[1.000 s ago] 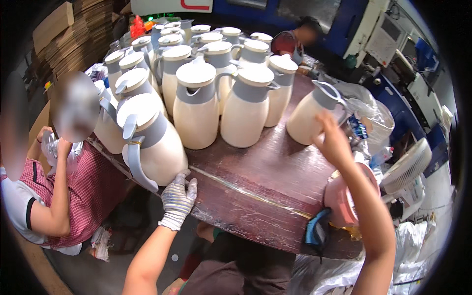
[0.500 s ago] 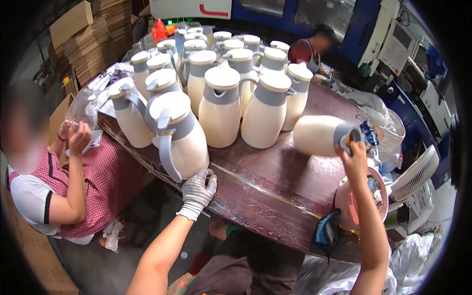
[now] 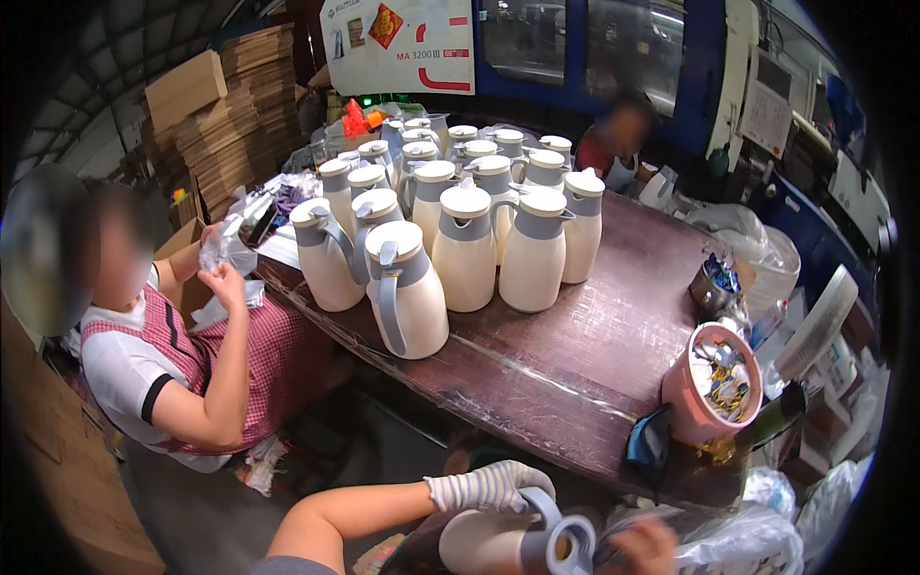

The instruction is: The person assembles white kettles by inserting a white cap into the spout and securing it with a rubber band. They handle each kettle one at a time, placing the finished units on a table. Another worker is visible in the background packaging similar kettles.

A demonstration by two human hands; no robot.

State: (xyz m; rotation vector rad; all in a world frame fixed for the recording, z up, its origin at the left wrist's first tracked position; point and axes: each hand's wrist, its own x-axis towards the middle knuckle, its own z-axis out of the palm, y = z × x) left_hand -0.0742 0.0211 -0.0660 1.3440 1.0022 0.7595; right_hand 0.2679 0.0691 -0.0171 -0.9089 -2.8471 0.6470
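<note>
From my end of the feed, the gloved left hand [image 3: 494, 487] has its fingers closed on a cream-and-grey jug [image 3: 484, 544] at its handle, fingertips hidden. The jug is tipped over beyond the surface's [image 3: 594, 331] near edge, above the lap, mouth turned rightward, I judge to face the bare right hand [image 3: 647, 546]. That hand is just beside the mouth, smeared by motion; I can't tell whether its fingers are wide or narrow, and its forearm is cut off below. Something yellowish shows inside the mouth, too small to name. By the surface's near right corner stands a pink bucket [image 3: 680, 398], probably there for easy reach; its jumbled small contents defeat me. A dark blue pouch [image 3: 649, 439] is beside it. Lidded jugs [image 3: 465, 264] crowd upright toward the left and far edges, likely grouped to save room; the front ones hide much of those behind. Past the left edge, a co-worker [image 3: 177, 383] handles clear plastic [image 3: 225, 247].
</note>
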